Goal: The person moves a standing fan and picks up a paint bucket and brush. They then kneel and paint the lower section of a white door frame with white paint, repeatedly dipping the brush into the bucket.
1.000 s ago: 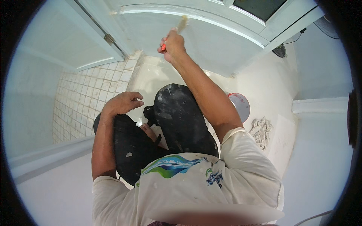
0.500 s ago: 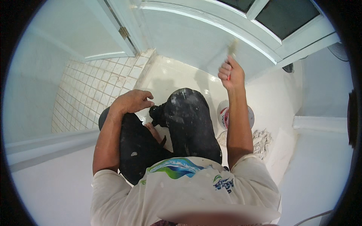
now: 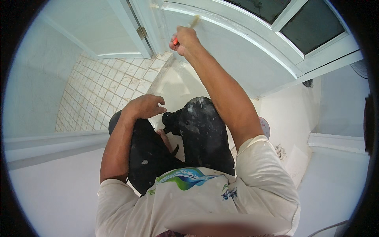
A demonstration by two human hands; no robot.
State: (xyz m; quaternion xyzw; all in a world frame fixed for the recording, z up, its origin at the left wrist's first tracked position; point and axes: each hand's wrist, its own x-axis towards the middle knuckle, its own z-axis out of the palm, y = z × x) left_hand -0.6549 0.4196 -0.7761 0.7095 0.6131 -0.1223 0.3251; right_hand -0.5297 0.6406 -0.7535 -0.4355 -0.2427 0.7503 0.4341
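My right hand (image 3: 184, 40) is closed round the red handle of a paintbrush (image 3: 194, 22), reaching up and to the left. The brush's pale bristles lie against or close to the upper part of a light grey-white panel (image 3: 233, 47), just under its white moulding (image 3: 233, 24); whether they touch I cannot tell. Over my bent left knee rests my left hand (image 3: 144, 106), its fingers loosely apart and nothing in them. My black trousers (image 3: 201, 130) are spotted with pale paint.
A round container (image 3: 264, 127) stands right of my right knee, partly hidden by my arm, with a crumpled rag (image 3: 280, 152) behind it. Dark panes (image 3: 312, 33) sit above the panel. At left are a hinged door (image 3: 118, 31) and tiled floor (image 3: 106, 87).
My right hand has swung left across the panel with the paintbrush, from its right part to near the door frame. My left hand stays on the knee.
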